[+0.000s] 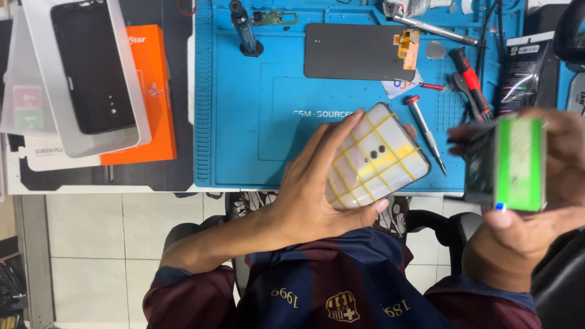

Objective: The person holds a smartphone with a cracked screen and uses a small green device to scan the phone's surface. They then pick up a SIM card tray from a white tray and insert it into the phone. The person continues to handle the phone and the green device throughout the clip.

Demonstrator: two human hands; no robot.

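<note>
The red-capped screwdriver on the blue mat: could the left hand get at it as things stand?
Probably not right away. The left hand is wrapped around a white phone with yellow bands, so it is occupied, though the red-capped screwdriver lies uncovered on the blue mat just beyond.

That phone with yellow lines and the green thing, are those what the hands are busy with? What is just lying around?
In hand: phone with yellow bands in left hand; green-faced block in right hand.

Lying about: dark screen panel, red-capped screwdriver, red-handled tool, orange box, blue mat.

Phone (376, 156) left of packet (517, 163)
</note>
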